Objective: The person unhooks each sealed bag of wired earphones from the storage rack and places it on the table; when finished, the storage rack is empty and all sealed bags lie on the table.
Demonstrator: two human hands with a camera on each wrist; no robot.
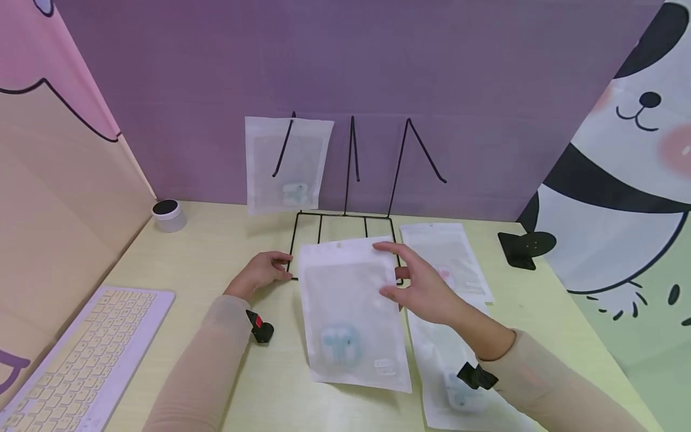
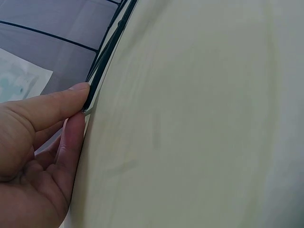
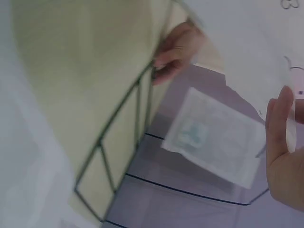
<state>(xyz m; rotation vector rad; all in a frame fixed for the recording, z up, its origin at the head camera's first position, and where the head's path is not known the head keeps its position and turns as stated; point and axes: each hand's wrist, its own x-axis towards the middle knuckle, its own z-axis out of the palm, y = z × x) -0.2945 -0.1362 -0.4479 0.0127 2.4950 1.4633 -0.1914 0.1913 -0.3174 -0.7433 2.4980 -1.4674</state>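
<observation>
Against the back edge of the pale wood-grained worktop (image 1: 270, 402) stands a black wire rack with three hooks (image 1: 345, 215), a flat white translucent packet with a pale-blue shape (image 1: 298, 163) hanging from its left hook. A similar white packet with a blue shape (image 1: 351, 300) is held up before the rack, left of two packets (image 1: 442, 258) lying toward the worktop's right edge. The right hand (image 1: 423, 288) pinches the raised packet by its upper right corner; the left hand (image 1: 263, 273) pinches the rack's base at its front left corner.
</observation>
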